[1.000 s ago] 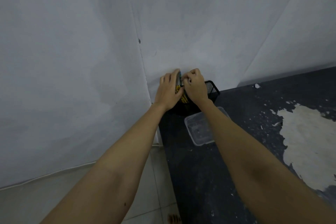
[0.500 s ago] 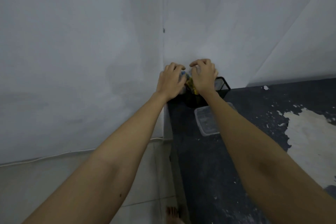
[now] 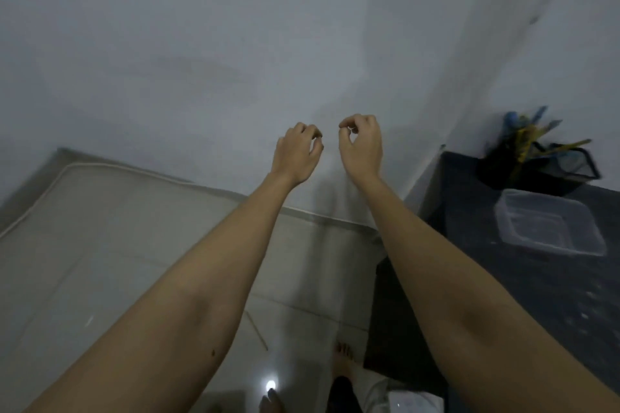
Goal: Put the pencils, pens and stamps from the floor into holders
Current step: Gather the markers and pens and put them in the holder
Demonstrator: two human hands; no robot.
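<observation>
My left hand (image 3: 297,152) and my right hand (image 3: 362,144) hang in the air in front of the white wall, close together. Their fingers are loosely curled and hold nothing. Far to the right, a black mesh holder (image 3: 500,171) stands in the corner of the dark table (image 3: 503,295), with yellow pencils and blue pens (image 3: 523,139) sticking out of it. A second black mesh holder (image 3: 580,166) sits beside it. On the tiled floor below my left forearm lies one thin pencil-like stick (image 3: 256,329).
A clear plastic container (image 3: 550,228) lies on the table in front of the holders. A white cable (image 3: 134,171) runs along the foot of the wall. My bare foot (image 3: 344,362) stands by the table's edge. A bright light spot (image 3: 270,385) shows on the floor.
Both hands have let go of the pencils at the holder and pulled away to the left. My view has swung left and down, so the holder now sits at the far right.
</observation>
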